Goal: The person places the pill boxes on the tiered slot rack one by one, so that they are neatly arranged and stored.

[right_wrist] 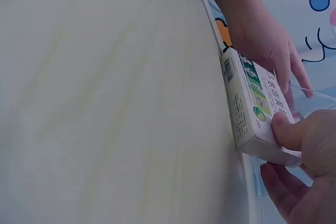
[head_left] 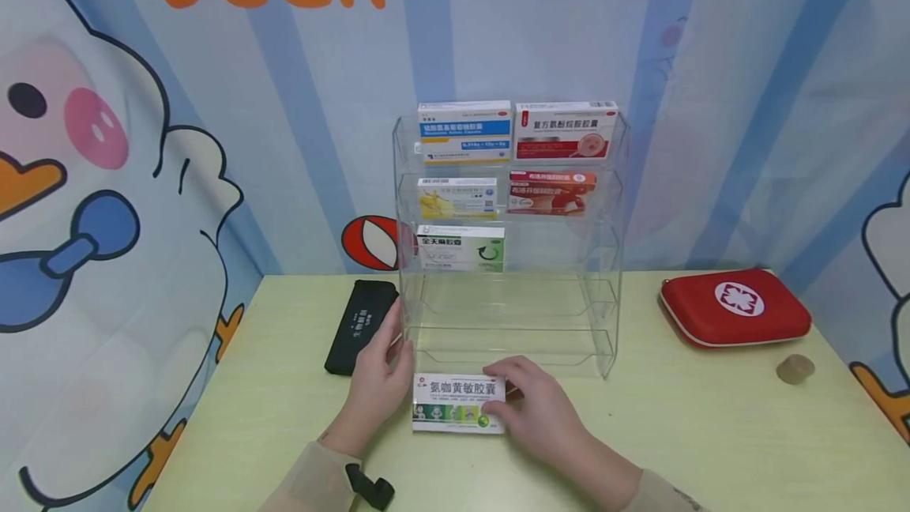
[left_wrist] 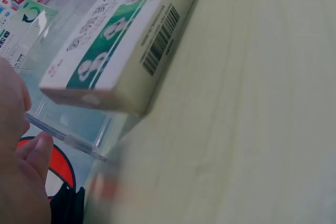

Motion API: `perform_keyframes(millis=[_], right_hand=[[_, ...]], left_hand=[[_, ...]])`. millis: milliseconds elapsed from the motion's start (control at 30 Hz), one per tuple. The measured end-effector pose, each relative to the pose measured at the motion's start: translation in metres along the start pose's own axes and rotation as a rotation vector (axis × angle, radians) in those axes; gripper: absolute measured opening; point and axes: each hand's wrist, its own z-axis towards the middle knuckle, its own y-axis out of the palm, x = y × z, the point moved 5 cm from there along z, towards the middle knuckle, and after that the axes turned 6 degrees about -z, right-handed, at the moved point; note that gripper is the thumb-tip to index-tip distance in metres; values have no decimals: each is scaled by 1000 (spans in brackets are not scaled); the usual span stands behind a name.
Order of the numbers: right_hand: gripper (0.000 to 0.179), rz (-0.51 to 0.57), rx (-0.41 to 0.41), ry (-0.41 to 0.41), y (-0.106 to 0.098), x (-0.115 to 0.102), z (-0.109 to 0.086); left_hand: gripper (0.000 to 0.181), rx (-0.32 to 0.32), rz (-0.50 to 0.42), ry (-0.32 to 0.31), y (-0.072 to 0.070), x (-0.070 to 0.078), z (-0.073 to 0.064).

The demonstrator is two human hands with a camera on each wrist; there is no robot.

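My right hand (head_left: pixel 543 413) pinches the right end of a white and green medicine box (head_left: pixel 455 417), thumb on its printed front and fingers behind. The box is tilted back just in front of the clear tiered display rack (head_left: pixel 512 342), its barcode side facing down toward me in the left wrist view. At the rack's lower left edge is my left hand (head_left: pixel 380 374), holding the side panel, with fingers outside and thumb toward the front. In the right wrist view the left hand (right_wrist: pixel 262 35) shows beyond the box, its fingers reaching to the clear plastic.
Upper tiers hold a blue-white box (head_left: pixel 464 133), a red-white box (head_left: pixel 565 131), a yellow-white box (head_left: pixel 457 198), a red box (head_left: pixel 551 194) and a green-white box (head_left: pixel 460 250). A black pouch (head_left: pixel 355 330) lies left; a red case (head_left: pixel 735 308) and a small brown cylinder (head_left: pixel 795 369) are right.
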Motion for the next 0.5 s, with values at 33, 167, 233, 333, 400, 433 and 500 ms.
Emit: perform_keyframes(millis=[33,167,233,333,400,433,500], right_hand=[[46,20,9,-2,-2,1,0],[38,74,44,-29,-10,4,0],[36,71,68,-54,-16,6,0],[35,71,105,-108,-26,6,-1],[36,70,137,-164,-34,5,-1],[36,67,153,-194,-38,5,-1],[37,48,192,-255,-47,4,0]], left_hand=[[75,-1,1,-4,0,0,0],[76,-2,4,-4,0,0,1],[75,-2,4,0,0,0,1],[74,0,7,4,-1,-1,1],[74,0,7,2,-1,0,1],[73,0,8,0,0,-1,1],[73,0,11,-4,0,-1,1]])
